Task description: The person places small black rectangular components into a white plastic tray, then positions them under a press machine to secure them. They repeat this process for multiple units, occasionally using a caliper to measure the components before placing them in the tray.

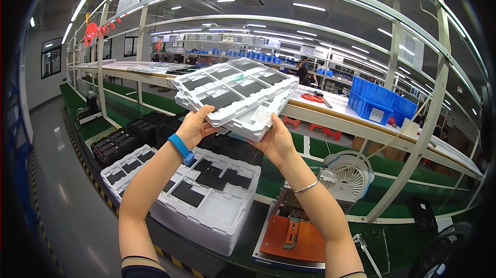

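Two white plastic trays are held up in front of me, one tilted and askew on the other. The upper tray (241, 96) has flat black rectangular pieces (250, 89) in its compartments. My left hand (193, 127) is closed on the near left corner of the trays, thumb on top. At the lower tray's (258, 121) near corner, beside a white label (262, 115), my right hand (279, 143) grips the edge. Below my forearms stands a stack of similar white trays (227, 210). Its top tray carries more black pieces (187, 194), and some compartments are bare.
An orange-plated fixture (305, 239) sits right of the stack, with a white fan (347, 176) behind it. Black trays (116, 145) lie at the left. Blue bins (371, 100) and a red-handled tool (312, 98) rest on the raised shelf. A metal post (408, 167) slants up at right.
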The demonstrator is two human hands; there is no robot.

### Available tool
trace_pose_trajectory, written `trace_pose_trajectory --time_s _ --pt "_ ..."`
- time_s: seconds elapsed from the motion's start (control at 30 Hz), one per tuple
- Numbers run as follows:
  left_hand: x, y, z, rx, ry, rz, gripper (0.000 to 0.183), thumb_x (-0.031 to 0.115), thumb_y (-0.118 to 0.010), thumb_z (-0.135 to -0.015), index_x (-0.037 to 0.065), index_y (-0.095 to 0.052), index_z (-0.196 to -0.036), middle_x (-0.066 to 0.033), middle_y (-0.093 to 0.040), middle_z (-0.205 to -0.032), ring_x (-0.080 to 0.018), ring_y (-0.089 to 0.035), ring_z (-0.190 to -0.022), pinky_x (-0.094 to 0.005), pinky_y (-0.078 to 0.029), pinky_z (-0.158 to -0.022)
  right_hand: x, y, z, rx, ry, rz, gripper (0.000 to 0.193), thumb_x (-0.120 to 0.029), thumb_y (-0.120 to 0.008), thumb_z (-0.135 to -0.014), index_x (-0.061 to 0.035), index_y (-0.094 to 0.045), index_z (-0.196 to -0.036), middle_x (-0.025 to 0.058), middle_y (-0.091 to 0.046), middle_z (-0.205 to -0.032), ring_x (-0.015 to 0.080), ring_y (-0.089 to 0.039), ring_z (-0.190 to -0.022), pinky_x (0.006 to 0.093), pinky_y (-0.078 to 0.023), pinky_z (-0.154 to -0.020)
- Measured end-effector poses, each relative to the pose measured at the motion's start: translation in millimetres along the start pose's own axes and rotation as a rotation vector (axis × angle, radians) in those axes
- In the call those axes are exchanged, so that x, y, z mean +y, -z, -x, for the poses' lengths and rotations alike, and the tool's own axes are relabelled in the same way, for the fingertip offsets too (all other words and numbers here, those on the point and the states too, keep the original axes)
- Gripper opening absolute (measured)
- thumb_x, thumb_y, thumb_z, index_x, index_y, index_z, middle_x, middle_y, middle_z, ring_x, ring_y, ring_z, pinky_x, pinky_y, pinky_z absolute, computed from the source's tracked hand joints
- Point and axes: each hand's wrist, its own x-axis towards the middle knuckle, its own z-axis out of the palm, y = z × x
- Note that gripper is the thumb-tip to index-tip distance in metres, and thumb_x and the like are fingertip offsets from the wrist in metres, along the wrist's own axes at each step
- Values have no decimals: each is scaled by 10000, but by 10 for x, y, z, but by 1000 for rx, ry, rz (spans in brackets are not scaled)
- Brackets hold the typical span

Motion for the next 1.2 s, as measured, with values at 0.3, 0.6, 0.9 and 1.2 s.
trace_pose_trajectory --time_s 0.3,0.6,0.9,1.2 --pt "-2 22 -1 -15 17 5 405 216 -694 -862 38 -509 -1175 -92 -632 -1057 -200 -676 -928 -385 -584 -824 10 28 -9 20 14 39 551 -479 -269 -1032 -109 -339 -1433 115 -520 -1328 238 -568 -1166 460 -485 -963" --pt "8 6 7 -8 11 0 392 234 -695 -862 46 -523 -1161 -75 -632 -1050 -190 -672 -933 -380 -581 -821 -12 15 8 37 -5 56 559 -475 -292 -1028 -103 -304 -1447 151 -488 -1348 272 -540 -1205 492 -452 -999" --pt "89 -86 -11 47 14 34 391 233 -706 -858 45 -527 -1149 -70 -610 -1020 -201 -661 -912 -378 -578 -801 -75 -134 164 130 66 18 462 -311 -516 -992 -82 -380 -1370 95 -497 -1298 221 -544 -1142 470 -417 -1036" --pt "298 -535 -197 20 -25 36 513 315 -745 -827 33 -522 -1192 -123 -564 -1102 -263 -619 -1005 -406 -553 -857 -415 -110 -74 154 120 10 326 -185 -621 -949 -38 -504 -1215 66 -530 -1202 197 -538 -1082 455 -393 -1076"
